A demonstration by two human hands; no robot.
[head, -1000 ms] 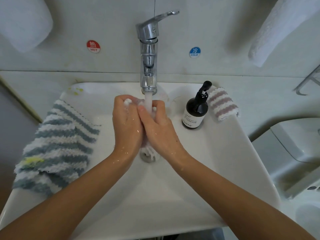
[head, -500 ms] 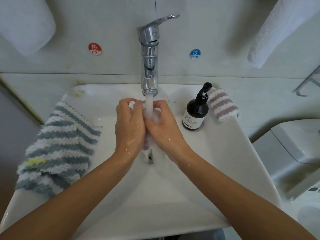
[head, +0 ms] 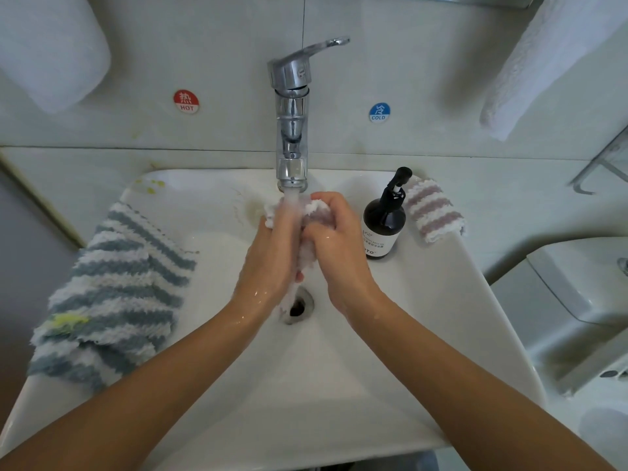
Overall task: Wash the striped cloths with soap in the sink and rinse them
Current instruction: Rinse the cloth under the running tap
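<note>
Both hands grip a bunched pink-and-white striped cloth (head: pixel 317 212) under the running water from the chrome tap (head: pixel 291 130), above the drain (head: pixel 299 305) of the white sink (head: pixel 339 385). My left hand (head: pixel 272 260) presses the cloth from the left and my right hand (head: pixel 334 246) clasps it from the right. Most of the cloth is hidden between the palms. A blue-and-white striped cloth (head: pixel 112 297) with a yellow stain lies over the sink's left rim. Another pink-striped cloth (head: pixel 433 210) rests folded on the right rim, behind the dark soap pump bottle (head: pixel 384 222).
White towels hang at the upper left (head: pixel 51 52) and upper right (head: pixel 543 62) of the wall. Red hot (head: pixel 186 100) and blue cold (head: pixel 379 113) stickers flank the tap. A toilet (head: pixel 577 300) stands to the right of the sink.
My hands have shifted the cloth up toward the spout and rubbed it; more of the pink stripes now show above my right hand. The drain is uncovered.
</note>
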